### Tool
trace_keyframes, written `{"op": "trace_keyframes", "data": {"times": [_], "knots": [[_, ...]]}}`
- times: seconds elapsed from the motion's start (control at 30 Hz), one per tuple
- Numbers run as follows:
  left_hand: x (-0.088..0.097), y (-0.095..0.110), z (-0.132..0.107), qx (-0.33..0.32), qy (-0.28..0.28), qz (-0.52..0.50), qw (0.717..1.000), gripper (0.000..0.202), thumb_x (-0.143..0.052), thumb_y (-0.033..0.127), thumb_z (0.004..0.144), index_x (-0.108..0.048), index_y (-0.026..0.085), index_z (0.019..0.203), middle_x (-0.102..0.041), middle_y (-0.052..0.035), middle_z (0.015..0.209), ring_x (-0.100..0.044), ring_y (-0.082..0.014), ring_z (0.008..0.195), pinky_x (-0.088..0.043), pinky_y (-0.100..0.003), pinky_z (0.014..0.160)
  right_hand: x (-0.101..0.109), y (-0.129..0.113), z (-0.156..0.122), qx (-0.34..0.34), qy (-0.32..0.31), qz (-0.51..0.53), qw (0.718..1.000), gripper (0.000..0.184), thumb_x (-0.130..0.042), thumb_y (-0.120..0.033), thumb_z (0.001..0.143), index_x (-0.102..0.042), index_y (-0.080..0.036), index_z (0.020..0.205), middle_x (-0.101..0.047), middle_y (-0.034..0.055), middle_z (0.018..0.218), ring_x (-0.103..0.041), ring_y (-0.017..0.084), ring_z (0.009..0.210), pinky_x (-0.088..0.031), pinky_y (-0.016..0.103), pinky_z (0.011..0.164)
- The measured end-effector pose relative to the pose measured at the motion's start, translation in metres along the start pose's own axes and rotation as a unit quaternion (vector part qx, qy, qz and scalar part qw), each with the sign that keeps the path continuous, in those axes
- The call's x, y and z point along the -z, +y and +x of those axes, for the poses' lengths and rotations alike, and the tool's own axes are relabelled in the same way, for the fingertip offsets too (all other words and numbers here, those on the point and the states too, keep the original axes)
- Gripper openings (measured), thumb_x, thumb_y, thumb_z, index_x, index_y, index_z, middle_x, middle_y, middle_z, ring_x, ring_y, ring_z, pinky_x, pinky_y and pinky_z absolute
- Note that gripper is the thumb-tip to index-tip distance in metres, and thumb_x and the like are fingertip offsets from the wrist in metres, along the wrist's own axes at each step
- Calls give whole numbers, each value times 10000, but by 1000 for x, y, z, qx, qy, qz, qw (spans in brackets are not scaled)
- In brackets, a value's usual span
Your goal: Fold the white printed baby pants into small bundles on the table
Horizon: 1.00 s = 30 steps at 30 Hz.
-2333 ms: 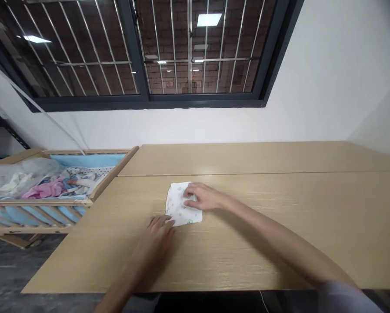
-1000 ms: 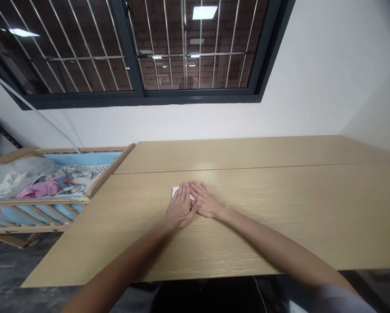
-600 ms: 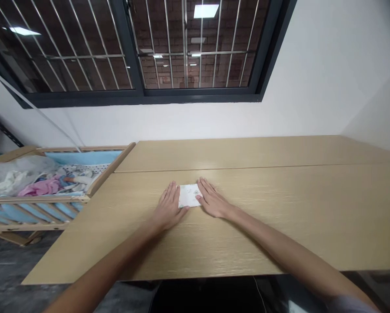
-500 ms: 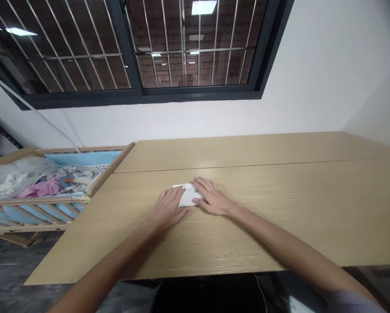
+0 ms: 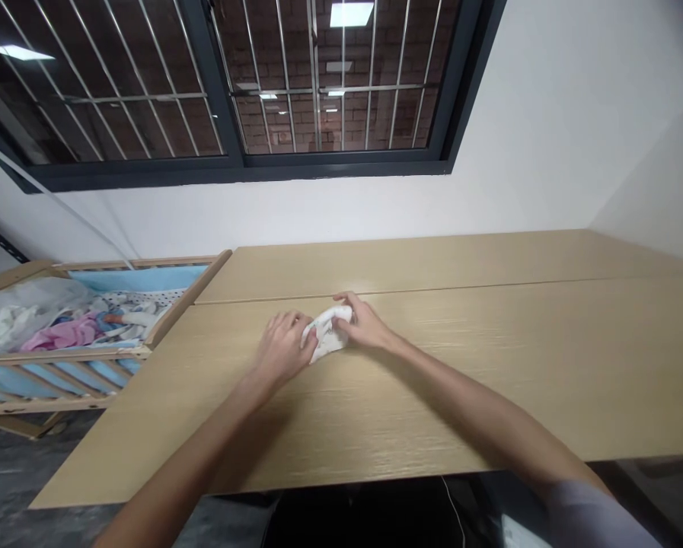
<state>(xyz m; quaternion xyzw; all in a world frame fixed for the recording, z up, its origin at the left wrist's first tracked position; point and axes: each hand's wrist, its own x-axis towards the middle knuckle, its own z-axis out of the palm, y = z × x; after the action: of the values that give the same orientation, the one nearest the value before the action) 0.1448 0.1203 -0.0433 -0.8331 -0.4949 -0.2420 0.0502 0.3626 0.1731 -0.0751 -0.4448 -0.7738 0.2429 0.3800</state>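
Note:
A small folded white cloth with a faint green print (image 5: pixel 328 335) lies near the middle of a light wooden table (image 5: pixel 489 365). Both my hands grip it. My left hand (image 5: pixel 281 348) curls its fingers round the cloth's left side. My right hand (image 5: pixel 362 325) pinches the cloth's right and far edge, which is lifted slightly off the table. Most of the cloth is hidden between the two hands.
A wooden crib (image 5: pixel 147 266) with blue lining stands against the table's left end, holding a heap of baby clothes (image 5: pixel 67 327). A white wall and a barred dark-framed window (image 5: pixel 232 164) lie behind. The table's near edge runs just below my forearms.
The cloth has been folded smaller. My hands pressed flat on it, slid apart, then closed on its two sides and began lifting it.

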Motion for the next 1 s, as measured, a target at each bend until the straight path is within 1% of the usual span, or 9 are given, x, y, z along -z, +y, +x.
{"op": "trace_keyframes", "data": {"times": [0.07,0.17,0.3,0.4,0.5,0.6,0.7,0.83,1.0], "knots": [[15,7,2,81,9,-96,992,302,-436,355,950,-675,181,1011,-714,-95,996,-644,-266,968,-486,-395,890,11,-12,18,-16,4,88,996,569,-660,-383,841,-444,-203,1336,-644,27,939,-598,181,785,-501,309,695],[19,8,-2,184,-47,-239,952,363,-513,464,912,-633,169,1087,-719,-36,826,-668,-214,758,-504,-309,698,23,-20,43,-51,-63,161,984,701,-791,-395,747,-444,-213,1328,-627,36,1010,-602,153,773,-485,252,604],[-7,1,-15,231,-139,-173,947,422,-544,453,908,-560,137,1186,-695,-15,748,-674,-209,722,-468,-279,621,11,-1,65,-92,-182,148,968,631,-896,-382,639,-578,-171,1142,-635,33,942,-604,140,741,-469,227,571],[-26,-1,-19,221,-186,-115,950,275,-541,370,916,-607,153,1071,-722,-53,832,-687,-220,768,-454,-279,610,-17,22,74,-96,-225,102,964,535,-918,-344,614,-630,-152,1023,-659,28,894,-616,139,736,-482,229,601],[-30,3,-19,208,-203,-70,954,193,-534,327,924,-631,162,949,-728,-104,878,-697,-264,811,-468,-313,650,-38,35,76,-71,-230,44,970,517,-908,-335,640,-654,-139,1046,-695,59,981,-656,165,819,-520,254,686],[-24,17,-26,200,-189,-10,961,260,-476,323,955,-631,122,1011,-705,-199,983,-677,-349,951,-493,-413,789,-38,29,68,23,-208,-28,977,505,-826,-369,762,-640,-141,1172,-702,111,1132,-668,229,1015,-536,336,861],[-23,41,-47,134,-128,44,982,394,-412,365,977,-595,89,1191,-665,-238,1103,-622,-388,1070,-484,-503,899,-27,5,43,145,-180,-97,968,515,-598,-456,952,-551,-169,1378,-586,155,1410,-537,293,1310,-421,465,1089],[-46,72,-81,30,-45,54,997,540,-447,482,951,-552,95,1313,-622,-249,1279,-568,-407,1205,-483,-561,980,-22,-23,-5,221,-265,-94,934,523,-285,-468,1070,-381,-274,1547,-392,50,1602,-332,226,1490,-246,470,1223],[-72,83,-97,40,-38,60,997,550,-438,497,955,-601,86,1283,-662,-239,1248,-589,-405,1217,-453,-591,1050,-27,-14,-22,206,-343,-103,911,511,-304,-461,1070,-320,-345,1567,-323,-38,1624,-241,177,1526,-143,409,1269]]}}
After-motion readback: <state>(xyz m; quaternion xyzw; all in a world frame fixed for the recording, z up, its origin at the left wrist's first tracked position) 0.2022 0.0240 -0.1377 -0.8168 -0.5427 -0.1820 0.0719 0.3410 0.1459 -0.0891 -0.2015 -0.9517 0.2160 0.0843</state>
